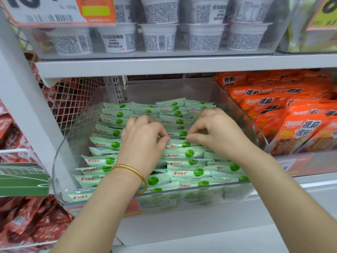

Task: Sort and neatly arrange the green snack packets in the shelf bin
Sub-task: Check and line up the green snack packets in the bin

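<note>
Amid packets (189, 153): left hand (144, 141), right hand (217, 132)

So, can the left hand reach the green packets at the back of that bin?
Probably yes: the left hand, pinching packets mid-pile, is inside the open-topped bin, and nothing lies between it and the back row.

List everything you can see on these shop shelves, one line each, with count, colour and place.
pale green snack packets: many, green with a darker dot, rows in bin
clear plastic shelf bin: one, transparent, middle shelf
white printed tubs: at least eight, white, shelf above
orange foil packets: many, orange, right of bin
red packets: many, red, lower left
gold bangle: one, gold, left wrist
left hand: one, fingers curled on packets, mid-bin
right hand: one, likewise, mid-bin
</note>
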